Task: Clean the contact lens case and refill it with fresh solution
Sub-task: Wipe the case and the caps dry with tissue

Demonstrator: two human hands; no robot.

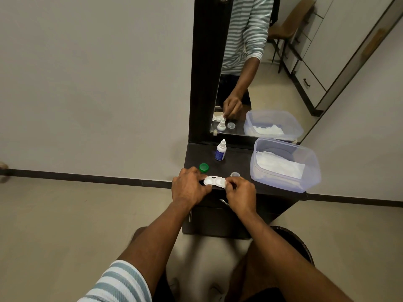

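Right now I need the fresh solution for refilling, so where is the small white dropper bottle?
The small white dropper bottle with a blue label stands upright at the back of the dark table, just before the mirror, behind the green cap.

Left end of case covered by left hand, right end by right hand fingers, bottle label too small to read, tub contents blurred through plastic, handle partly hidden.

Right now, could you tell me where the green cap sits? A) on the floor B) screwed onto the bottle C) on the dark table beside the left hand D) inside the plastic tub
C: the green cap rests on the dark table, next to the left hand.
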